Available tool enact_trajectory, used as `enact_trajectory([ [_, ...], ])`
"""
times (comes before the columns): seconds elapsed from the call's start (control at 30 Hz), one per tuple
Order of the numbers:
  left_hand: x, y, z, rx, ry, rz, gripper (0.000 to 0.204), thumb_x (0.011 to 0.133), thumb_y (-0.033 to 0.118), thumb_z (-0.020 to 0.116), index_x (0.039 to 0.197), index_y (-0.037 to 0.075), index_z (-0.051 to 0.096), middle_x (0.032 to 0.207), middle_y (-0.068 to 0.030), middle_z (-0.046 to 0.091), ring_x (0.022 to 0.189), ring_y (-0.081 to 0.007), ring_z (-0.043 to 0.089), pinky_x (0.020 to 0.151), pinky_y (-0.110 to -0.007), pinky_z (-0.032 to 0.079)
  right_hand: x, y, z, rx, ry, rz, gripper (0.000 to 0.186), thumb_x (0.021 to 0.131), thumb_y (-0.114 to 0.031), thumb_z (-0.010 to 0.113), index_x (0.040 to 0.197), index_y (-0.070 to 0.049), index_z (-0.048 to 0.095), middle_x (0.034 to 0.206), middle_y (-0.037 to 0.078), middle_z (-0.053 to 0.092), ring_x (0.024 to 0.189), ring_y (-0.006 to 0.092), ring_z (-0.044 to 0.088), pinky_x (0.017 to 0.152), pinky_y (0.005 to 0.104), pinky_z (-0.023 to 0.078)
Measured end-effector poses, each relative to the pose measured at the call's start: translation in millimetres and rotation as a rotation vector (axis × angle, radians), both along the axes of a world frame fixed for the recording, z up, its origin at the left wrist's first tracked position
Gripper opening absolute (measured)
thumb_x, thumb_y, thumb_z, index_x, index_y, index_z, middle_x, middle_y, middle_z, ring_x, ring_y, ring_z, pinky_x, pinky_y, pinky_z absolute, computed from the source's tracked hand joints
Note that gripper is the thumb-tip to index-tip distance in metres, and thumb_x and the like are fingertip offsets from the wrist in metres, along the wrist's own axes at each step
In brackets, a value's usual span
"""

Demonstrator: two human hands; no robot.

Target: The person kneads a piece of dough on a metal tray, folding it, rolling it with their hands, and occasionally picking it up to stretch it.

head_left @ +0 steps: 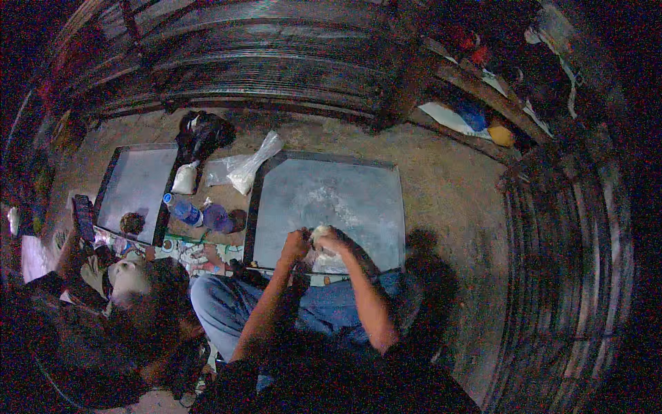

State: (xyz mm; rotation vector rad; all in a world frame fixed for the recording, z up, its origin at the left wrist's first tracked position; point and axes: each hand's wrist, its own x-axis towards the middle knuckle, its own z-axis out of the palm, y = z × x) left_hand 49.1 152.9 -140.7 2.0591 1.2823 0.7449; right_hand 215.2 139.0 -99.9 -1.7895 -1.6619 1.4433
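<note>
Above a grey dark-rimmed board (365,193) dusted with white powder, my right hand (331,241) is closed around a pale, soft-looking lump (318,232). Just left of it my left hand (296,243) is closed, close against the lump; what its fingers hold is hidden. Left of the board lie a clear bag of white powder (245,172), a smaller white bag (185,178) and a blue-labelled plastic bottle (183,209).
At lower left a person (131,290) sits holding a phone (83,217) beside a second board (138,179) bearing a dark lump. A black bag (203,134) lies behind. Corrugated metal walls (276,62) surround the floor; wooden shelving (483,90) stands at upper right.
</note>
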Motion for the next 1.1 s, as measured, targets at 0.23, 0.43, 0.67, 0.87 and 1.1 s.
enact_trajectory([
  [0.23,-60.8,5.2,64.7,-0.191,-0.176,0.103,0.018,0.077,0.018,0.064,0.086,0.002,0.063,0.072,-0.02,0.062,0.063,-0.0328,0.062,0.057,-0.041,0.047,-43.3,26.2,-24.5,0.091,-0.331,-0.089,0.041,0.07,-0.038,0.057,0.067,0.002,0.064,0.063,0.02,0.063,0.055,0.0302,0.06,0.056,0.0445,0.046],
  [0.43,-51.4,2.1,99.4,-0.326,-0.331,0.198,0.019,0.089,0.016,0.055,0.09,-0.001,0.063,0.067,-0.0094,0.061,0.059,-0.0113,0.052,0.053,-0.031,0.042,-26.9,34.6,-60.6,0.425,0.121,0.094,0.029,0.071,-0.025,0.057,0.062,0.003,0.059,0.054,0.014,0.057,0.039,0.0244,0.051,0.041,0.0363,0.041],
  [0.67,-28.8,11.8,143.0,-0.288,-0.46,0.139,0.034,0.091,0.025,0.053,0.074,-0.003,0.059,0.059,-0.0059,0.057,0.053,-0.01,0.052,0.049,-0.027,0.041,25.9,10.6,-36.3,-0.13,1.23,-0.851,0.027,0.076,-0.024,0.056,0.055,-0.014,0.043,0.045,-0.001,0.037,0.033,0.013,0.032,0.033,0.0277,0.025],
  [0.87,15.1,59.0,39.8,-0.401,-0.12,-0.242,0.048,0.089,0.038,0.052,0.064,-0.002,0.059,0.054,-0.008,0.055,0.046,-0.0153,0.052,0.044,-0.032,0.042,53.1,-13.3,-7.8,0.027,1.254,-1.17,0.032,0.083,-0.02,0.051,0.054,-0.015,0.038,0.044,-0.002,0.034,0.031,0.0106,0.025,0.031,0.0269,0.021],
  [1.1,98.7,42.3,-12.3,-0.24,0.358,-0.056,0.042,0.079,0.039,0.056,0.08,-0.002,0.066,0.085,-0.0255,0.064,0.089,-0.0349,0.064,0.073,-0.046,0.05,61.3,-29.5,-52.9,0.314,1.327,-1.151,0.034,0.085,-0.022,0.05,0.054,-0.016,0.036,0.046,-0.002,0.033,0.034,0.0093,0.025,0.037,0.0253,0.021],
])
